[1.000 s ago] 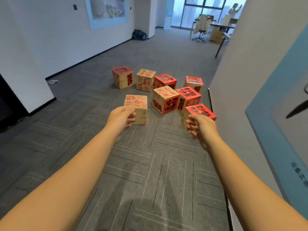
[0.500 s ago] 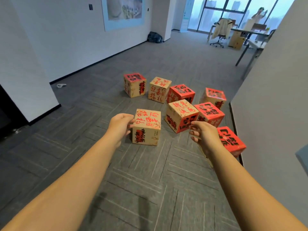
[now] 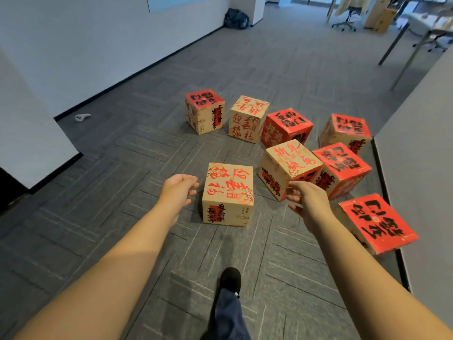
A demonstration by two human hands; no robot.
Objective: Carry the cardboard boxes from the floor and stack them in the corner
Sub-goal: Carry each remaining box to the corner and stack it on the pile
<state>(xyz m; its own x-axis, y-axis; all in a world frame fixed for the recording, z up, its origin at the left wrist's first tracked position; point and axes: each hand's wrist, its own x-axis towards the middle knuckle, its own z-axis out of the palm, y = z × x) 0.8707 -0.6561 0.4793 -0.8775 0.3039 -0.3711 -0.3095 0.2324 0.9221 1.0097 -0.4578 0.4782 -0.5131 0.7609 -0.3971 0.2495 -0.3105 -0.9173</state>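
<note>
Several cardboard cubes with red and black lettering stand on the grey carpet. The nearest one, a tan box (image 3: 228,192), sits alone in front of me. My left hand (image 3: 179,190) hovers just left of it with loosely curled fingers, holding nothing. My right hand (image 3: 306,200) reaches out to the box's right, fingers relaxed and empty, in front of a second tan box (image 3: 286,165). A red-topped box (image 3: 377,224) lies by the right wall.
More boxes cluster behind: a red-topped box (image 3: 204,111), a tan box (image 3: 247,119), red boxes (image 3: 286,126) (image 3: 345,130) (image 3: 340,168). A grey wall (image 3: 421,143) runs along the right, a white wall (image 3: 98,45) on the left. My foot (image 3: 229,278) steps forward. Desks and chairs stand far back.
I have walked closer and looked down, so the boxes appear larger. Both hands have spread apart to either side of the nearest tan box. My foot has come into view.
</note>
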